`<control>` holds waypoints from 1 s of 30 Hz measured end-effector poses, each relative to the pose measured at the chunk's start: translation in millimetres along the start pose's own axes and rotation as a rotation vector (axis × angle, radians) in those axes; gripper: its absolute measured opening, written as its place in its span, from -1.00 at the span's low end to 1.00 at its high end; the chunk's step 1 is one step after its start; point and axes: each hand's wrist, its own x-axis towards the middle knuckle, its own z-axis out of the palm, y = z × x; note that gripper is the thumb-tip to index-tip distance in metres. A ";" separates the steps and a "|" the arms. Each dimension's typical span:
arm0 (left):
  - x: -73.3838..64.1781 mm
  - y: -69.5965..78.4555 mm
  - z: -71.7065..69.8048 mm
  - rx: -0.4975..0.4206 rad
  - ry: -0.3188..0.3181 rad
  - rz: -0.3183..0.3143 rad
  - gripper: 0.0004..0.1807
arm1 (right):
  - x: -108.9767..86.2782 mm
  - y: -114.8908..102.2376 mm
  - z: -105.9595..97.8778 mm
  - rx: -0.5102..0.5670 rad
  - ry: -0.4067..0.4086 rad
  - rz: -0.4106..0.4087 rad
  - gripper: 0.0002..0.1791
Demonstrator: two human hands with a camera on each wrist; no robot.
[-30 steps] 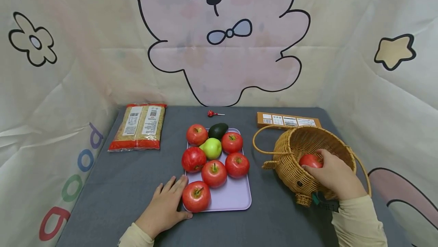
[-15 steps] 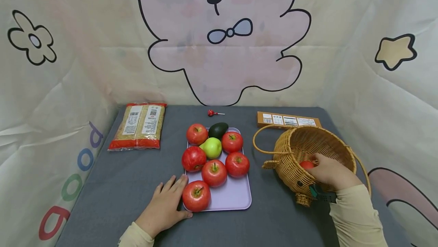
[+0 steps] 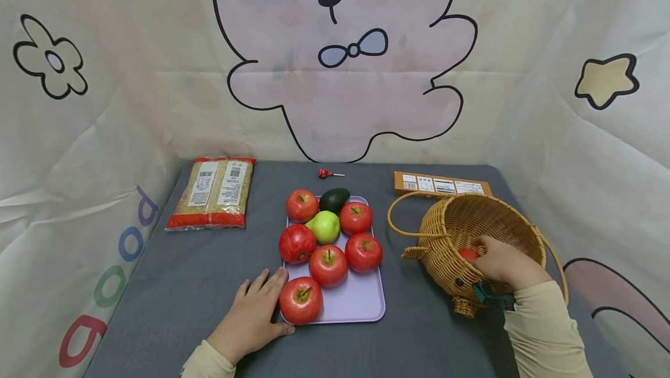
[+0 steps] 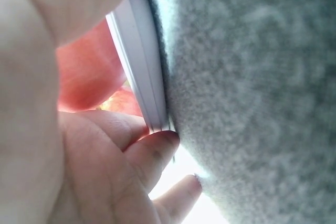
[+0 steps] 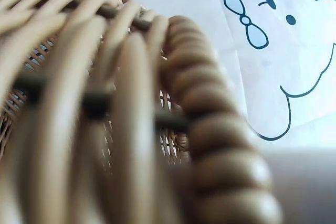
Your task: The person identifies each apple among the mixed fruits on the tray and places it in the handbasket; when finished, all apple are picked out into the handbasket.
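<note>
My right hand (image 3: 505, 261) reaches over the near rim of a pig-shaped wicker basket (image 3: 445, 256). It grips a red apple (image 3: 468, 254) inside; the fingertips are partly hidden. In the right wrist view, the basket's woven rim (image 5: 210, 129) fills the foreground and hides the hand's hold. My left hand (image 3: 250, 317) lies with extended fingers against the left edge of a lilac tray (image 3: 361, 302). The left wrist view has those fingers (image 4: 152, 156) touching the tray's side (image 4: 139, 61). Several red apples (image 3: 300, 300), a green pear (image 3: 323, 227) and an avocado (image 3: 334, 199) fill the tray.
A bag of grain (image 3: 213, 193) with red ends lies at the back left. A lollipop (image 3: 330, 174) is behind the tray, and a long cardboard box (image 3: 442, 184) lies behind the basket. Fabric walls (image 3: 591, 163) stand around the grey table (image 3: 398, 343).
The right hand has lowered the red apple deeper into the basket and has stayed nearly still over the last half second. The left hand and the tray have not moved.
</note>
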 end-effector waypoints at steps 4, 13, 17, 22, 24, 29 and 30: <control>0.0 0.2 -1.1 0.000 0.004 -0.002 0.27 | -0.1 -0.1 -1.4 -0.069 0.043 -0.029 -0.22; 0.3 0.5 -2.0 -0.048 -0.004 0.009 0.26 | -42.1 -39.2 1.0 -0.064 0.548 -0.169 -0.24; 0.3 0.0 -2.0 -0.076 -0.004 0.008 0.25 | -62.1 -69.5 13.1 -0.004 0.835 -0.460 -0.42; 0.2 0.2 -1.6 -0.080 -0.001 -0.002 0.26 | -69.1 -98.9 38.1 0.061 0.984 -0.847 -0.46; 0.4 0.4 -1.5 -0.074 0.005 -0.004 0.26 | -67.6 -108.2 49.2 0.078 0.960 -0.941 -0.45; 2.0 0.4 -0.7 -0.036 0.028 -0.001 0.27 | -57.4 -121.2 73.6 0.048 0.783 -0.949 -0.52; 2.3 0.5 -0.7 -0.028 0.032 0.002 0.27 | -53.9 -122.6 78.3 0.033 0.751 -0.931 -0.53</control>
